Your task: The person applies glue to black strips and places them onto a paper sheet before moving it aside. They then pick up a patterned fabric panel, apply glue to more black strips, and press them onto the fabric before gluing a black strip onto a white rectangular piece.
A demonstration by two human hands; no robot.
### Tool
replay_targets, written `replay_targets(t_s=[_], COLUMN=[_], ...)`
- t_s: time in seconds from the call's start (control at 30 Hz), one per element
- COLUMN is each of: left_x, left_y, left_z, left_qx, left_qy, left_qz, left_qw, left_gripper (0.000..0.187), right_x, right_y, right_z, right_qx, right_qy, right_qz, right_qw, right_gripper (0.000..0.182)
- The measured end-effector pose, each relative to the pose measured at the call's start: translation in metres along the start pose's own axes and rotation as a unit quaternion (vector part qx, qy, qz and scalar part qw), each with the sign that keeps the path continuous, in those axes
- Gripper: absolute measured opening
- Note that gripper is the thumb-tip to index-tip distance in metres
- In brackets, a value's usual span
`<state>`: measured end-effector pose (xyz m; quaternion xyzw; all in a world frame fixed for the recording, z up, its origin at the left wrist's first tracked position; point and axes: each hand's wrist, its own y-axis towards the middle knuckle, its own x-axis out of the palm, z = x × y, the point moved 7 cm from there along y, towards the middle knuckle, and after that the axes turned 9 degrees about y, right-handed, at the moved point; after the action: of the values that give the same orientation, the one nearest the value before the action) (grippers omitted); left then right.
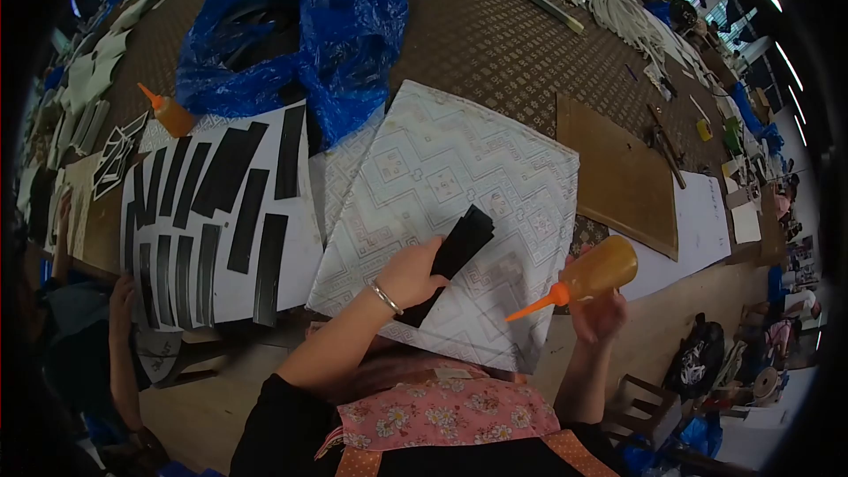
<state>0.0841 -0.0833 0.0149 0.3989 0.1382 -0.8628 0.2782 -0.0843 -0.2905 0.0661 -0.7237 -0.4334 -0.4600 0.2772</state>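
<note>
My left hand is closed around a stack of black strips, fanned a little at the upper end. They lie over a pale patterned board in front of me. My right hand grips a squeeze bottle of amber liquid, its orange nozzle pointing down and left over the board's right edge. To the left, a white sheet carries several black strips laid out in rows. Behind that sheet a second amber squeeze bottle with an orange nozzle leans over.
Crumpled blue plastic covers the table behind the strips. A brown board and white paper lie at the right, with scissors nearby. Another person's arm rests at the left edge. A wooden stool stands below right.
</note>
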Motion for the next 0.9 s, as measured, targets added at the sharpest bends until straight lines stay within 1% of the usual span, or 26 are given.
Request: replay_targets(t_s=[0.07, 0.1, 0.13, 0.17, 0.2, 0.27, 0.3, 0.37, 0.4, 0.47, 0.5, 0.57, 0.6, 0.67, 0.7, 0.77, 0.8, 0.87, 0.9], left_x=[0.008, 0.011, 0.002, -0.009, -0.011, -0.021, -0.025, -0.032, -0.028, -0.015, -0.014, -0.01, -0.01, -0.014, -0.014, -0.013, -0.009, -0.005, -0.006], left_y=[-0.003, -0.007, -0.012, -0.018, -0.021, -0.033, -0.042, -0.06, -0.065, -0.073, -0.071, -0.074, -0.074, -0.071, -0.072, -0.072, -0.075, -0.077, -0.079], left_z=[-0.009, -0.008, -0.003, 0.003, 0.003, -0.011, -0.011, -0.013, -0.012, -0.011, -0.011, -0.015, -0.017, -0.023, -0.029, -0.042, -0.053, -0.061, -0.063], left_qx=[-0.107, -0.098, -0.039, 0.018, 0.023, -0.082, -0.081, -0.112, -0.108, -0.1, -0.098, -0.138, -0.142, -0.14, -0.146, -0.12, -0.123, -0.135, -0.138], left_qy=[0.018, 0.02, 0.069, 0.116, 0.116, 0.081, 0.081, 0.127, 0.13, 0.158, 0.16, 0.129, 0.129, 0.077, 0.081, -0.045, -0.04, -0.211, -0.208], left_qz=[-0.083, -0.082, 0.007, 0.095, 0.094, 0.079, 0.076, 0.083, 0.081, 0.038, 0.037, 0.022, 0.016, 0.035, 0.03, 0.054, 0.05, 0.029, 0.027], left_qw=[0.991, 0.992, 0.997, 0.989, 0.989, 0.99, 0.99, 0.982, 0.982, 0.982, 0.982, 0.982, 0.981, 0.987, 0.985, 0.99, 0.99, 0.968, 0.968], left_gripper=[0.061, 0.061, 0.063, 0.066, 0.066, 0.069, 0.069, 0.067, 0.067, 0.062, 0.062, 0.054, 0.054, 0.041, 0.041, 0.028, 0.028, 0.027, 0.027], right_x=[0.003, 0.003, 0.002, 0.0, -0.003, -0.01, -0.011, -0.011, -0.011, -0.012, -0.015, -0.02, -0.021, -0.016, -0.014, -0.013, -0.017, -0.027, -0.032], right_y=[0.0, 0.0, 0.001, 0.001, 0.002, 0.003, 0.004, 0.004, 0.004, 0.005, 0.006, 0.005, 0.005, 0.005, 0.004, 0.004, 0.005, 0.007, 0.009], right_z=[0.007, 0.008, 0.011, 0.014, 0.015, 0.019, 0.02, 0.026, 0.027, 0.028, 0.029, 0.031, 0.031, 0.033, 0.035, 0.036, 0.036, 0.037, 0.041], right_qx=[0.028, 0.02, 0.024, 0.03, 0.025, 0.037, 0.036, 0.063, 0.058, 0.055, 0.053, 0.043, 0.048, 0.055, 0.059, 0.061, 0.061, 0.047, 0.048], right_qy=[0.002, 0.0, -0.025, -0.049, -0.05, -0.069, -0.068, -0.012, -0.01, -0.065, -0.063, -0.14, -0.137, -0.126, -0.118, -0.042, -0.035, -0.06, -0.056], right_qz=[-0.01, -0.013, -0.023, -0.03, -0.03, -0.02, -0.017, -0.026, -0.026, -0.024, -0.023, -0.029, -0.024, -0.061, -0.058, -0.038, -0.036, -0.029, -0.026], right_qw=[1.0, 1.0, 0.999, 0.998, 0.998, 0.997, 0.997, 0.998, 0.998, 0.996, 0.996, 0.989, 0.989, 0.989, 0.99, 0.997, 0.997, 0.997, 0.997], right_gripper=[0.069, 0.069, 0.07, 0.07, 0.07, 0.071, 0.071, 0.069, 0.069, 0.071, 0.071, 0.072, 0.072, 0.07, 0.07, 0.067, 0.067, 0.063, 0.063])
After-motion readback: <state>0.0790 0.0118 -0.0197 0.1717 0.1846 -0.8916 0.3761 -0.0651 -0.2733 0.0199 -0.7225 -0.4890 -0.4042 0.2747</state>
